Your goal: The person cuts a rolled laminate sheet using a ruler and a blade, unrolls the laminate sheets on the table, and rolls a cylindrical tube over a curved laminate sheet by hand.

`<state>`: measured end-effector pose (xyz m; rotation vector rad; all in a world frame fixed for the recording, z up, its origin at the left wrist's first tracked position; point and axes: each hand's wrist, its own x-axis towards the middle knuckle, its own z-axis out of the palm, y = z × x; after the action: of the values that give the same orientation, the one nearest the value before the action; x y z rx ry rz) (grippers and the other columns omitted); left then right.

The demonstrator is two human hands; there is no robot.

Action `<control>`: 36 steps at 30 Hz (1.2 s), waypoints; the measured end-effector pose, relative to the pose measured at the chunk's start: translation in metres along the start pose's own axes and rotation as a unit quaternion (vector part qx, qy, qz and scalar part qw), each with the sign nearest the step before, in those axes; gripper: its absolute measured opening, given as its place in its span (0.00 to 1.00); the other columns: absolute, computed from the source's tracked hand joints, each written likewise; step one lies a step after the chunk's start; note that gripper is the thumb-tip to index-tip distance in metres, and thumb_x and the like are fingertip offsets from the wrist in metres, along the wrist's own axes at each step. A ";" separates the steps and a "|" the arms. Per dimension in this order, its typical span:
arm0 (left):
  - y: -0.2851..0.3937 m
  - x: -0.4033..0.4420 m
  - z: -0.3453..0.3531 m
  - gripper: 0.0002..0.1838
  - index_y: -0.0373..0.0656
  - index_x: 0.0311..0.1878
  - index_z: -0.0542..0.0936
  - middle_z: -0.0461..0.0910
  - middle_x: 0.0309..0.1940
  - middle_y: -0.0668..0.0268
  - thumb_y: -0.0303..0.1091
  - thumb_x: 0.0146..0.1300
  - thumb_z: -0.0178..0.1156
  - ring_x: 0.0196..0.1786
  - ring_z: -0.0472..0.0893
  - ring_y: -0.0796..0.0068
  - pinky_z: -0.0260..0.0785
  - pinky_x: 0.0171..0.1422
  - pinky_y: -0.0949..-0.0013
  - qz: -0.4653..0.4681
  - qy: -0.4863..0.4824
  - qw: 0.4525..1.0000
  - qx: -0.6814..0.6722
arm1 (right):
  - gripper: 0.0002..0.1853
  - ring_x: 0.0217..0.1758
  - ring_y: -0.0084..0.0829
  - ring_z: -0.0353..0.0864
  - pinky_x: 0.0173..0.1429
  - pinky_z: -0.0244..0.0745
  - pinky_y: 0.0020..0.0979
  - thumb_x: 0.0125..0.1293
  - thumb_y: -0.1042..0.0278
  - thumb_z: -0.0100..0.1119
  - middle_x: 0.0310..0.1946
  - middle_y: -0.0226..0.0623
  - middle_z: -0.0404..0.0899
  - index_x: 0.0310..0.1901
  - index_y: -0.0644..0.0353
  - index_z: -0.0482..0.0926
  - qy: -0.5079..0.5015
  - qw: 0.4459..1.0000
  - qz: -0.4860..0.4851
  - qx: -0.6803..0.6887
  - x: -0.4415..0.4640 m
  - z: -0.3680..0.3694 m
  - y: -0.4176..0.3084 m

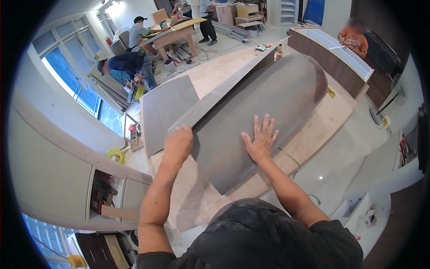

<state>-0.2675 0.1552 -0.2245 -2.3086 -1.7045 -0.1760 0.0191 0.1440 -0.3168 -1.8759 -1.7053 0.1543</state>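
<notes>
A large grey sheet (pixel 251 116) with one rounded far end lies on a pale wooden board (pixel 331 121). My right hand (pixel 262 139) rests flat on its surface, fingers spread, with whitish smudges on the fingertips. Along the sheet's left side runs a long, narrow grey strip (pixel 224 92), tilted up with a dark gap beneath it. I cannot tell whether it is joined to the sheet. My left hand (pixel 179 144) is closed around the strip's near end. Left of the strip lies a smaller flat grey panel (pixel 172 107).
A bottle (pixel 278 53) stands at the board's far end. Beyond it is a long brown cabinet (pixel 331 54) with a person behind. Several people work at the far left around a wooden workbench (pixel 174 36). A fan (pixel 394 94) stands at right, a yellow hose (pixel 117 155) at left.
</notes>
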 end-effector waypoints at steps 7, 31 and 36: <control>-0.063 0.026 -0.009 0.04 0.37 0.37 0.74 0.81 0.28 0.44 0.27 0.62 0.57 0.33 0.83 0.40 0.75 0.39 0.44 -0.019 0.030 0.999 -0.030 | 0.48 0.86 0.54 0.29 0.81 0.27 0.64 0.68 0.38 0.57 0.83 0.52 0.34 0.82 0.51 0.49 0.063 0.995 0.031 0.073 -0.028 -0.013 0.032; -0.214 0.087 0.017 0.05 0.40 0.37 0.74 0.80 0.28 0.44 0.30 0.61 0.56 0.36 0.80 0.37 0.69 0.40 0.42 0.054 0.149 0.977 -0.140 | 0.46 0.72 0.41 0.70 0.76 0.64 0.41 0.76 0.27 0.33 0.70 0.46 0.70 0.72 0.68 0.65 0.118 0.741 0.213 0.626 -0.097 -0.125 0.090; -0.213 0.067 -0.030 0.06 0.38 0.39 0.73 0.77 0.30 0.39 0.31 0.66 0.53 0.38 0.78 0.34 0.67 0.42 0.41 0.075 0.145 0.975 -0.148 | 0.48 0.73 0.43 0.70 0.75 0.65 0.43 0.74 0.24 0.33 0.71 0.48 0.69 0.73 0.67 0.64 0.180 0.768 0.294 0.540 -0.109 -0.137 0.082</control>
<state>-0.4485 0.2665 -0.1488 -2.4543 -1.4337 -0.7438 0.1349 -0.0058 -0.2774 -1.2888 -0.4445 0.7802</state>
